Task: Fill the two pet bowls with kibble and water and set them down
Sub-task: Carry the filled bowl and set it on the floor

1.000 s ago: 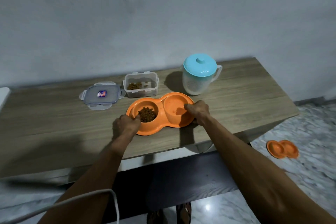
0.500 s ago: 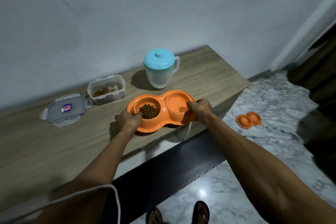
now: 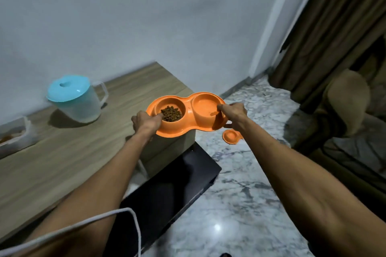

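Your left hand (image 3: 147, 123) and right hand (image 3: 234, 113) hold the orange double pet bowl (image 3: 188, 113) between them, one hand at each end. The left hand grips the rim by the kibble well, thumb over the edge and touching the brown kibble (image 3: 171, 113). The right hand pinches the rim of the other well, thumb inside it, fingers underneath. Both hands are closed on the rim.

The bowl is lifted clear of the table (image 3: 62, 152), at its right end; the kibble half sits over the near right corner, the other half hangs past the table edge above the marble floor (image 3: 240, 194). It looks roughly level.

Contents: the left well holds a mound of kibble. The right well shows a pale, smooth bottom; you cannot tell from this view whether water is in it.

The bowl's long axis runs left to right between your hands, about parallel to the table's long edge, with the kibble end toward the table and the other end toward the floor.

On the table, a translucent pitcher (image 3: 77, 100) with a light blue lid stands near the back edge. At the left edge of view, a clear container (image 3: 14, 137) holds some brown kibble. A second orange bowl (image 3: 230, 136) lies on the floor, below the right hand and partly hidden by it.
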Available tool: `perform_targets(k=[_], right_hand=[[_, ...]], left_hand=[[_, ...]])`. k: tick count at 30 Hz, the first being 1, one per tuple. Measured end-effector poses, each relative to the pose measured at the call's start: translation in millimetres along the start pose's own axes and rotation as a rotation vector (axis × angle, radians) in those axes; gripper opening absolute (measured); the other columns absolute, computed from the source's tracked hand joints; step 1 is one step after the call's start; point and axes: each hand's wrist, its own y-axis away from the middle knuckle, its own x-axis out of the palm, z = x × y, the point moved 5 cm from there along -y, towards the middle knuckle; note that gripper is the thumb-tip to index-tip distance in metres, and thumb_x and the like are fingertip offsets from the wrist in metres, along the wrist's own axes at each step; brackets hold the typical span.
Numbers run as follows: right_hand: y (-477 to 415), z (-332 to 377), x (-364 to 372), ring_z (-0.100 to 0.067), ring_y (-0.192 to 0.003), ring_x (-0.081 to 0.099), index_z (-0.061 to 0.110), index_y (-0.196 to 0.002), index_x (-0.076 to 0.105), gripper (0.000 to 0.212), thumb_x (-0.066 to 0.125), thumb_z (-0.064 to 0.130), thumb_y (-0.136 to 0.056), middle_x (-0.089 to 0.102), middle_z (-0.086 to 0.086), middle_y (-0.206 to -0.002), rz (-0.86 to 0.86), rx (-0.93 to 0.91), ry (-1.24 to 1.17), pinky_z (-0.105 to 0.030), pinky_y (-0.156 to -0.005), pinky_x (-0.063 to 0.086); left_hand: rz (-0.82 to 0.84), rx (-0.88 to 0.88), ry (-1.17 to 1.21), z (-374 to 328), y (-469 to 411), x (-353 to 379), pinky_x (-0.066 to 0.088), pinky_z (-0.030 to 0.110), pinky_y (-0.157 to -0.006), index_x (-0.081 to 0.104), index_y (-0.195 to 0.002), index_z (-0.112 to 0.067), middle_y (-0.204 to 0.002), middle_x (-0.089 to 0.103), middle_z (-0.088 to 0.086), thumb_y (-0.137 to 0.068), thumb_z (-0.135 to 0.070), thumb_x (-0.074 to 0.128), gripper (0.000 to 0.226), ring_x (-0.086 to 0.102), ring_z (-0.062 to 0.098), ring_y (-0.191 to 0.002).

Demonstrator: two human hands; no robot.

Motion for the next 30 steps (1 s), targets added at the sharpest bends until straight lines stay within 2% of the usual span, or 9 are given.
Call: perform_targets(k=[3, 5, 7, 9, 12, 17, 20, 24, 30], right_hand=[[-36.4, 4.0, -53.7, -0.036, -0.097, 0.064, 0.002, -0.107, 0.065, 0.041, 0.073, 0.024, -0.073, 0.064, -0.018, -0.112, -0.016, -0.005, 0.001, -0.042, -0.059, 0.061], [-60.4, 9.2, -84.2, -0.036, -0.096, 0.064, 0.002, -0.106, 0.066, 0.042, 0.074, 0.024, -0.071, 0.065, -0.018, -0.113, -0.024, -0.013, -0.003, -0.037, -0.052, 0.058], [-83.8, 15.6, -109.0, -0.036, -0.096, 0.064, 0.003, -0.105, 0.066, 0.040, 0.074, 0.023, -0.072, 0.065, -0.017, -0.111, -0.026, -0.018, -0.010, -0.037, -0.051, 0.057], [-108.9, 23.0, -129.1, -0.037, -0.097, 0.062, 0.003, -0.104, 0.065, 0.039, 0.074, 0.021, -0.071, 0.064, -0.017, -0.111, -0.031, -0.026, -0.020, -0.038, -0.050, 0.056], [-149.6, 34.7, -151.4, -0.037, -0.099, 0.062, 0.003, -0.103, 0.064, 0.038, 0.074, 0.020, -0.072, 0.063, -0.017, -0.113, -0.040, -0.030, -0.035, -0.036, -0.047, 0.053], [-219.8, 54.6, -173.9, -0.038, -0.100, 0.062, 0.010, -0.085, 0.059, 0.019, 0.073, 0.018, -0.075, 0.063, -0.017, -0.111, -0.067, -0.033, -0.042, -0.044, -0.061, 0.058], [-260.4, 64.6, -179.8, -0.036, -0.098, 0.061, 0.010, -0.082, 0.058, 0.019, 0.073, 0.019, -0.077, 0.063, -0.017, -0.109, -0.084, -0.026, -0.022, -0.048, -0.067, 0.060], [-315.1, 71.9, -177.3, -0.034, -0.096, 0.059, 0.007, -0.115, 0.059, 0.046, 0.075, 0.024, -0.076, 0.061, -0.015, -0.114, -0.081, -0.021, -0.001, -0.040, -0.053, 0.057], [-392.9, 66.0, -156.1, -0.033, -0.095, 0.060, 0.007, -0.121, 0.060, 0.047, 0.074, 0.025, -0.079, 0.062, -0.016, -0.111, -0.028, -0.015, 0.061, -0.049, -0.070, 0.062]], left_hand=[[0.002, 0.013, -0.009, -46.6, 16.3, 44.7, 0.058, 0.040, -0.061, 0.064, -0.093, -0.006, -0.113, 0.062, 0.021, -0.072, -0.050, 0.066, 0.049, 0.067, 0.041, -0.086], [0.022, 0.017, -0.002, -72.9, 19.2, 74.9, 0.042, 0.023, -0.039, 0.064, -0.096, -0.003, -0.115, 0.062, 0.022, -0.077, -0.047, 0.066, 0.047, 0.067, 0.041, -0.087], [0.035, 0.019, 0.017, -96.7, 16.6, 101.8, 0.036, 0.019, -0.035, 0.063, -0.097, -0.003, -0.116, 0.061, 0.022, -0.079, -0.044, 0.066, 0.045, 0.067, 0.041, -0.088], [0.035, 0.046, 0.029, -122.2, 13.9, 123.7, 0.041, 0.021, -0.037, 0.063, -0.097, -0.003, -0.116, 0.061, 0.023, -0.078, -0.043, 0.066, 0.045, 0.067, 0.041, -0.088], [0.013, 0.072, 0.051, -157.8, 2.8, 153.0, 0.057, 0.034, -0.058, 0.063, -0.097, -0.003, -0.117, 0.059, 0.022, -0.074, -0.042, 0.067, 0.045, 0.067, 0.041, -0.085], [0.019, 0.059, 0.089, -203.5, -37.9, 207.5, 0.056, 0.052, -0.079, 0.057, -0.080, -0.008, -0.110, 0.061, 0.020, -0.065, -0.048, 0.067, 0.044, 0.067, 0.040, -0.081], [0.023, 0.042, 0.100, -225.3, -65.5, 238.3, 0.058, 0.044, -0.074, 0.060, -0.087, -0.004, -0.112, 0.060, 0.020, -0.072, -0.044, 0.069, 0.043, 0.067, 0.040, -0.083], [0.014, 0.019, 0.107, -243.9, -97.6, 274.2, 0.056, 0.039, -0.067, 0.064, -0.093, -0.001, -0.113, 0.060, 0.021, -0.077, -0.040, 0.069, 0.042, 0.066, 0.039, -0.084], [-0.028, -0.052, 0.071, -241.3, -141.3, 323.7, 0.044, 0.034, -0.064, 0.066, -0.105, 0.001, -0.115, 0.061, 0.019, -0.081, -0.042, 0.068, 0.050, 0.063, 0.034, -0.093]])
